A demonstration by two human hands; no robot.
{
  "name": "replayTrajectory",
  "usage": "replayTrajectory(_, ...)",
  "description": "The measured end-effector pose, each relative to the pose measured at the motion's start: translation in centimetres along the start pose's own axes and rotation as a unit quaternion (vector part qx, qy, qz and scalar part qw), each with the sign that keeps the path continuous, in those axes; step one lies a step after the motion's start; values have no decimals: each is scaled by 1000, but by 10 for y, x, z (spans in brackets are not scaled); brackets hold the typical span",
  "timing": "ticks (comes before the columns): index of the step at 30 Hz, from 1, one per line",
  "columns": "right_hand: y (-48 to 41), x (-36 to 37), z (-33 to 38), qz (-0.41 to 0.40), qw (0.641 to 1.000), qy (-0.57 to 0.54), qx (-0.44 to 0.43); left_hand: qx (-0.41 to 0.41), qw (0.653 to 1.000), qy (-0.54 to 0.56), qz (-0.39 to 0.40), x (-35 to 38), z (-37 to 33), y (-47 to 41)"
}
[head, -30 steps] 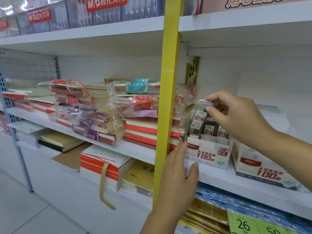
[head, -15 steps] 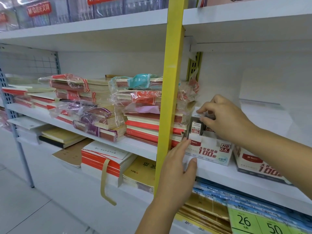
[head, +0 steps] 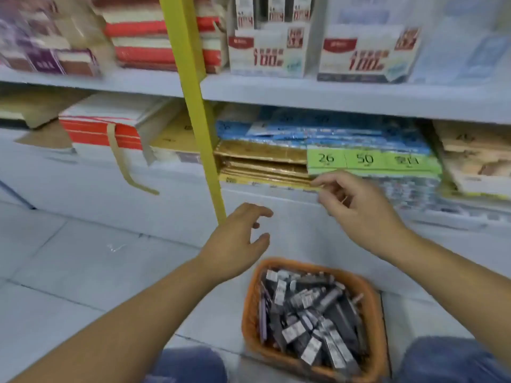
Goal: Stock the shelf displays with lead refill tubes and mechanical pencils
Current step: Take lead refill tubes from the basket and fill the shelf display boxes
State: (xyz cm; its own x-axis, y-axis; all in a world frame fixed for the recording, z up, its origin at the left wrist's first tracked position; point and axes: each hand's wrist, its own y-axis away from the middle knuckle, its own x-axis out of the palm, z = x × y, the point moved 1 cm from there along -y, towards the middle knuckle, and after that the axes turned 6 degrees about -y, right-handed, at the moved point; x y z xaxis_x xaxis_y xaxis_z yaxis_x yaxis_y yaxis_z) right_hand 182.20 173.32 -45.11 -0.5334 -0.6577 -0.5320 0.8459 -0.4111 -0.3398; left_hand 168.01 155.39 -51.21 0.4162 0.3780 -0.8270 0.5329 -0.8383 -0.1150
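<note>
Head view: the picture is smeared, so small print and fine detail cannot be read. The person crouches on the tiled floor [head: 69, 261] in front of the shelf [head: 345, 99], knees at the bottom edge. An orange basket [head: 250, 316] stands on the floor between the knees, heaped with lead refill tubes [head: 309, 310] lying every which way. I cannot pick out any pencils among them.

The left hand [head: 235, 244] hovers above and just left of the basket, beside the yellow post [head: 193, 106]. Its grip is apart, fingers loose and spread, with nothing in it. The right hand [head: 362, 214] hangs above the basket's far side, in front of the lower shelf stock. Its fingers are loosely bent and its grip looks empty too, though blur hides the fingertips.

On the shelf above sit two cardboard display boxes. The left box [head: 265, 51] has a few tubes [head: 273, 11] standing in it. The right box [head: 367, 53] shows none from this angle.

My guess is that a reach into the basket comes next. The tubes are slick and tangled, so a hurried handful could drop some onto the floor or tip the light basket. The boxes stand near the shelf's front edge. Pushing tubes in without steadying a box could slide it back or topple what already stands inside. Lifting the left arm carelessly could also knock it against the post.
</note>
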Motion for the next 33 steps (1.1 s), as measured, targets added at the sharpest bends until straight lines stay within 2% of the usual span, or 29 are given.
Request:
replayTrajectory(3, 63, 41, -88, 62, 983, 27, 172, -66, 991, -20, 119, 65, 32, 26)
replayTrajectory(5, 99, 65, -136, 98, 960, 63, 256, -120, 979, -7, 165, 104, 48, 37)
replayTrajectory(8, 142, 93, -187, 151, 919, 54, 361, -186, 959, 11, 212, 157, 67, 48)
replayTrajectory(13, 165, 109, -238, 93, 903, 50, 417, -249, 939, 42, 232, 221, 81, 56)
replayTrajectory(19, 154, 136, -267, 132, 880, 137, 436, -280, 945, 43, 162, 251, 77, 36)
replayTrajectory(23, 154, 146, -268, 62, 867, 145, 472, -340, 927, 82, 134, 256, 75, 26)
replayTrajectory(25, 153, 149, -268, 18, 866, 86, 492, -358, 920, 99, 127, 259, 78, 21)
replayTrajectory(27, 148, 149, -266, -25, 857, -20, 514, -376, 912, 106, 122, 260, 80, 17)
replayTrajectory(30, 146, 146, -266, -56, 858, -43, 509, -402, 898, 119, 132, 262, 81, 10)
replayTrajectory(33, 154, 140, -264, -55, 841, -104, 528, -401, 897, 128, 134, 262, 82, 9)
